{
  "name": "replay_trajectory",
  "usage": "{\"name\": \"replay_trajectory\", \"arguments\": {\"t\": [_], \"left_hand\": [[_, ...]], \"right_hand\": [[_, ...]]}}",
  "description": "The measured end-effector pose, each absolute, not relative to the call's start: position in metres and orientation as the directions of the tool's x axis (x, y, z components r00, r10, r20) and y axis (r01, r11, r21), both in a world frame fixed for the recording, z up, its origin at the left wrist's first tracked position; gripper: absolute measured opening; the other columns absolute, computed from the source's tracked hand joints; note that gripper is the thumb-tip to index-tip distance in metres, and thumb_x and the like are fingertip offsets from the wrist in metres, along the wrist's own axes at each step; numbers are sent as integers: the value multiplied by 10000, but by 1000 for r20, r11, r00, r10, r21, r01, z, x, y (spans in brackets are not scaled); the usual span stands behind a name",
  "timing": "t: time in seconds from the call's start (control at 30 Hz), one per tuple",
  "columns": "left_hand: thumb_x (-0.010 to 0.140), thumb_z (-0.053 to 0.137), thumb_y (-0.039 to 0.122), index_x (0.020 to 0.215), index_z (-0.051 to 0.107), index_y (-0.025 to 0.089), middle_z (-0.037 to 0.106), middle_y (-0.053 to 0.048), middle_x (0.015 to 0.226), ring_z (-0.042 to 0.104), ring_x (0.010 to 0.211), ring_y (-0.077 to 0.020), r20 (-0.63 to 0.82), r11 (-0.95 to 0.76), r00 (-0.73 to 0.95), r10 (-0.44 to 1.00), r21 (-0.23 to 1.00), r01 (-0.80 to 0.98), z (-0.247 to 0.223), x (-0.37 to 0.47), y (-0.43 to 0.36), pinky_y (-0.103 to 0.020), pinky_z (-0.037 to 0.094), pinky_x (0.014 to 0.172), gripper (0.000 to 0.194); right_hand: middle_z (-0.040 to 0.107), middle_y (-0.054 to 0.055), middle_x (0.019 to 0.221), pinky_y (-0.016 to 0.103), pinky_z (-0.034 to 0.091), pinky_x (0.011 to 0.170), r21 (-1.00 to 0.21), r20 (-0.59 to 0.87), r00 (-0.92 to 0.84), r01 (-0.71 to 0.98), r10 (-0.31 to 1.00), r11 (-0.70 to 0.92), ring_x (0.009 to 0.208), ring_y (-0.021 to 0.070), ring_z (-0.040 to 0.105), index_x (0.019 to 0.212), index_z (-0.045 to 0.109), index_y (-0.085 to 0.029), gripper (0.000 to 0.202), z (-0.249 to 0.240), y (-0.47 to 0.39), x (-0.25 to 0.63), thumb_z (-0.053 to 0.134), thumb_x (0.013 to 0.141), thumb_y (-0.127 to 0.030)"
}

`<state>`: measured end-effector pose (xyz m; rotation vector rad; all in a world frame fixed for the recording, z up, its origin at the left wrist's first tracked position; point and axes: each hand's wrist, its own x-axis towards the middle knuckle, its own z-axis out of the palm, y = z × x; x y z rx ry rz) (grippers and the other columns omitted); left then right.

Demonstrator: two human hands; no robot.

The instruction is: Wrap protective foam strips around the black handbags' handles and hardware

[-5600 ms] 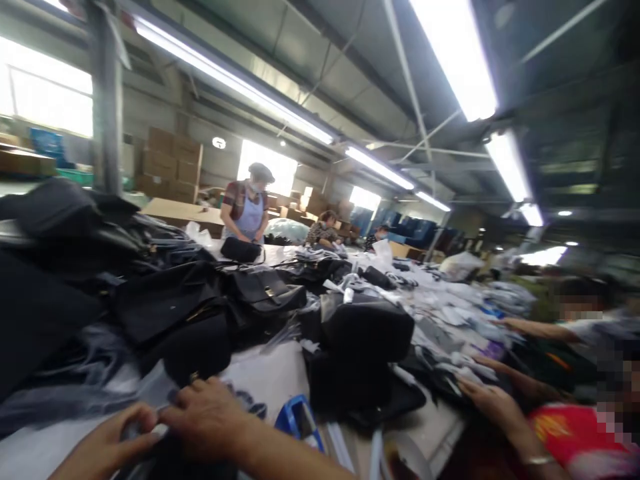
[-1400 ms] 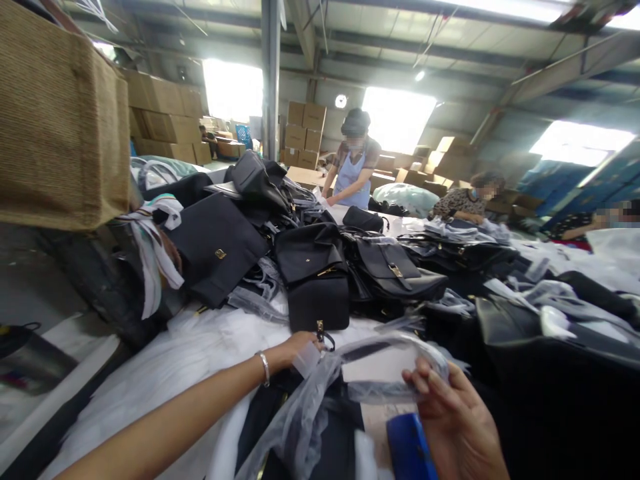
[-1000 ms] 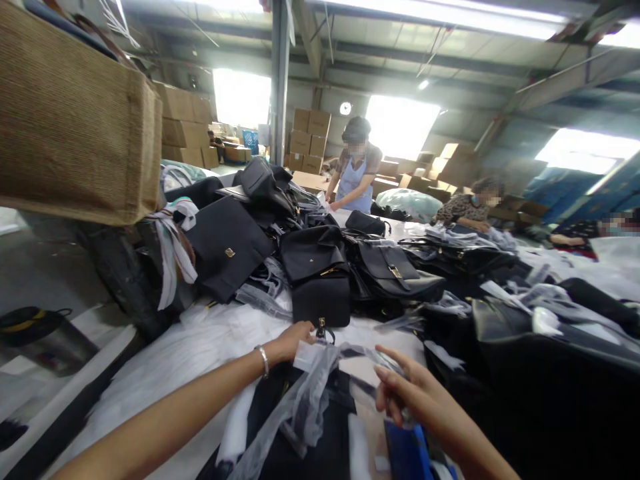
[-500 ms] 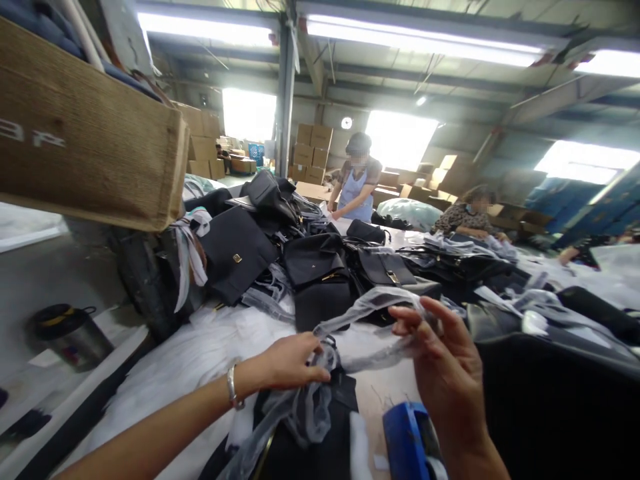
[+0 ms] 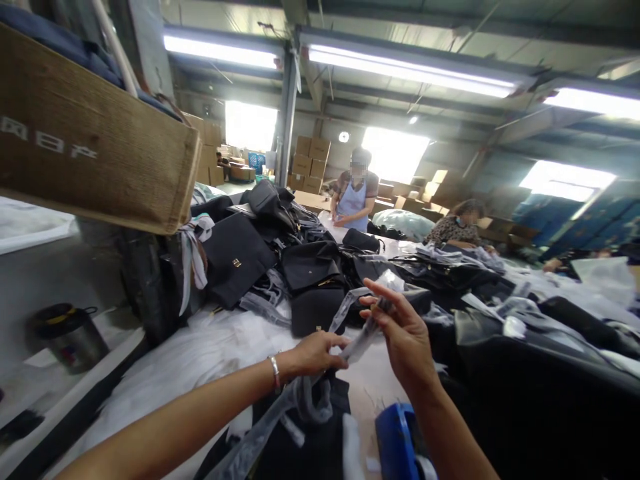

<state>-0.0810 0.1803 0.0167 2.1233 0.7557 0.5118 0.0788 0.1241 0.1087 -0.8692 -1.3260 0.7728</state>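
Observation:
A strap in clear plastic wrap (image 5: 361,343) stretches at a slant between my two hands. My left hand (image 5: 315,353), with a silver bracelet at its wrist, pinches the lower end between thumb and fingers. Higher up and to the right, my right hand (image 5: 405,337) is closed on the other end, some of its fingers extended. More plastic-wrapped strap hangs in loops below my left hand, over a black bag (image 5: 320,450) lying in front of me. A blue tape dispenser (image 5: 395,440) stands on the table just right of that bag, beneath my right forearm.
Black bags (image 5: 310,267) are heaped across the table ahead. White wrapping sheets (image 5: 200,360) lie to the left, and a large black item (image 5: 540,393) to the right. A woven bag (image 5: 100,133) hangs upper left above a thermos (image 5: 73,337). Co-workers (image 5: 355,193) are behind the heap.
My right hand has moved left and nearer my left hand. The wide plastic loop between them has narrowed to a tighter strip. My left hand has shifted slightly right; the view has turned a little.

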Motion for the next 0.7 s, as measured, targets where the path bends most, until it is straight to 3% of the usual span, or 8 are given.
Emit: {"name": "replay_trajectory", "arguments": {"t": [0.1, 0.2, 0.37, 0.47, 0.57, 0.7], "left_hand": [[801, 628, 297, 919, 735, 189, 654, 35, 727, 595, 722, -163, 24, -442, 734, 679, 812, 382, 0, -70, 192, -223, 417, 649, 193], [750, 675, 304, 687, 717, 184, 510, 54, 535, 494, 583, -138, -21, -425, 710, 704, 788, 445, -16, -70, 197, -232, 341, 581, 142], [621, 752, 214, 526, 656, 195, 479, 29, 509, 493, 618, -176, -48, -425, 681, 731, 748, 510, -34, -76, 198, -288, 325, 644, 137], [595, 725, 142, 488, 626, 205, 485, 15, 497, 524, 655, -210, -61, -397, 667, 743, 761, 512, -38, -76, 201, -323, 346, 695, 159], [577, 700, 95, 482, 607, 209, 493, 17, 487, 558, 712, -236, -81, -337, 657, 749, 807, 485, -38, -75, 203, -371, 374, 782, 175], [555, 755, 146, 492, 604, 215, 559, 6, 522, 599, 824, -265, -109, -182, 650, 752, 913, 364, -37, -74, 201, -441, 376, 904, 178]], "right_hand": [[641, 50, 1230, 269, 519, 826, -888, 450, 166, -24, 877, 460, 960, 159, 619, 1236, 620, -271, 385, 111, 131, 85, 678, 856, -243], [664, 28, 1138, 244, 522, 797, -877, 438, 255, -92, 862, 473, 865, 123, 624, 1260, 600, -283, 462, 117, 141, 96, 726, 818, -240], [671, 20, 1044, 220, 535, 741, -836, 467, 286, -166, 837, 523, 786, 98, 624, 1244, 604, -264, 442, 135, 158, 110, 723, 820, -237], [697, 26, 988, 217, 538, 680, -806, 497, 249, -222, 832, 548, 721, 95, 621, 1347, 503, -288, 588, 152, 163, 113, 731, 810, -217], [721, 51, 958, 213, 526, 601, -794, 486, 227, -288, 844, 535, 636, 95, 604, 1417, 391, -282, 725, 173, 167, 117, 750, 791, -223], [724, 76, 939, 190, 485, 525, -772, 506, 254, -294, 824, 564, 562, 82, 556, 1396, 393, -228, 689, 192, 174, 122, 741, 805, -292]]}}
